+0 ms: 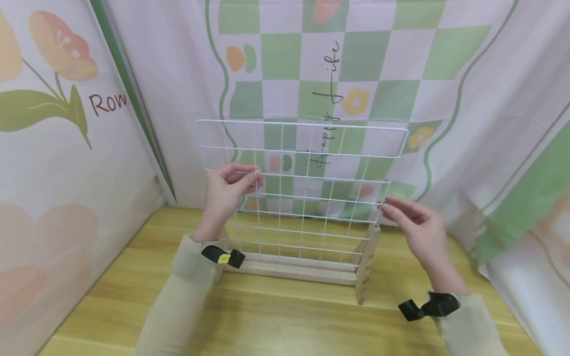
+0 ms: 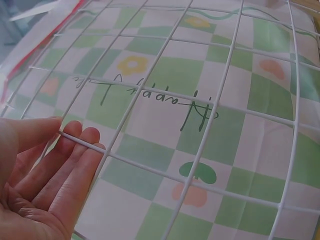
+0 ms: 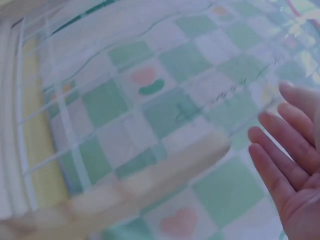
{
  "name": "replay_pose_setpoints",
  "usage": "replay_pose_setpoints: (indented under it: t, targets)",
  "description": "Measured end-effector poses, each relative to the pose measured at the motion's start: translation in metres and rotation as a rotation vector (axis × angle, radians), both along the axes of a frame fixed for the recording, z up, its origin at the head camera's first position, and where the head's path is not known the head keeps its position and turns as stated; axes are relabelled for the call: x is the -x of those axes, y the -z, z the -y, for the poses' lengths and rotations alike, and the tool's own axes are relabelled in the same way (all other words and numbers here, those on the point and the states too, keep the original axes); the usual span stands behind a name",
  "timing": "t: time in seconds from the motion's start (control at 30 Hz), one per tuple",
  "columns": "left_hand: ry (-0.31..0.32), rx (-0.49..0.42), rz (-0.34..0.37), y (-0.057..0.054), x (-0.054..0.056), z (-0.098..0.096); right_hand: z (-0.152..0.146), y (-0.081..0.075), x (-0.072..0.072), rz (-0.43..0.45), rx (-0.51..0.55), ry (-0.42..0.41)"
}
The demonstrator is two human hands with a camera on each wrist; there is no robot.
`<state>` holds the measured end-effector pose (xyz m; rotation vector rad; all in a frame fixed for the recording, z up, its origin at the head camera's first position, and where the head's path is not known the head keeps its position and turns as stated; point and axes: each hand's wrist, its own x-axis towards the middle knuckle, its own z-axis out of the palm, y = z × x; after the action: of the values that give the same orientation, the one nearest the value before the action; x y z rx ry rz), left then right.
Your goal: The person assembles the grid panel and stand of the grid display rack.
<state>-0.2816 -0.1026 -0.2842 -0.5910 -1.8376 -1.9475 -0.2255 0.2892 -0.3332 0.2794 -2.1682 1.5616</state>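
Note:
A white wire grid panel stands upright, its lower edge at the crossbar of a pale wooden stand. With thumb and fingers, my left hand pinches a wire in the grid's left part. The left wrist view shows that hand close up, thumb and fingertips meeting at a horizontal wire. Beside the grid's right edge is my right hand. In the blurred right wrist view, this hand has loosely extended fingers and holds nothing. A wooden side post of the stand lies beside it there.
The stand rests on a yellow wood-grain table. Behind it hangs a curtain with a green-and-white checked print. A flower-printed cloth borders the left side, and another cloth with a green band hangs on the right.

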Motion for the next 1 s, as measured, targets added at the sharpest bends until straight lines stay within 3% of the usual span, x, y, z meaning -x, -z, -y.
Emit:
replay_pose_setpoints:
  t: [0.2, 0.4, 0.53, 0.67, 0.83, 0.93, 1.0]
  targets:
    - [-0.003, 0.004, -0.008, 0.000, -0.001, 0.000, 0.012, -0.021, 0.006, -0.108, 0.117, -0.028]
    - [0.009, 0.002, -0.002, 0.001, -0.002, 0.000, 0.019, -0.021, 0.007, -0.160, 0.158, -0.045]
    - [-0.001, 0.061, 0.004, -0.001, -0.008, 0.006, 0.022, -0.021, 0.007, -0.185, 0.184, -0.041]
    - [-0.124, 0.077, -0.053, -0.003, -0.017, 0.020, 0.024, -0.020, 0.006, -0.195, 0.185, -0.028]
    - [-0.357, -0.070, -0.153, -0.002, -0.022, 0.050, 0.024, -0.019, 0.007, -0.190, 0.181, -0.014]
    - [-0.462, -0.133, -0.148, -0.001, -0.023, 0.067, 0.023, -0.018, 0.006, -0.188, 0.172, -0.004]
    - [-0.497, -0.124, -0.102, 0.001, -0.022, 0.074, 0.023, -0.017, 0.006, -0.188, 0.155, 0.015]
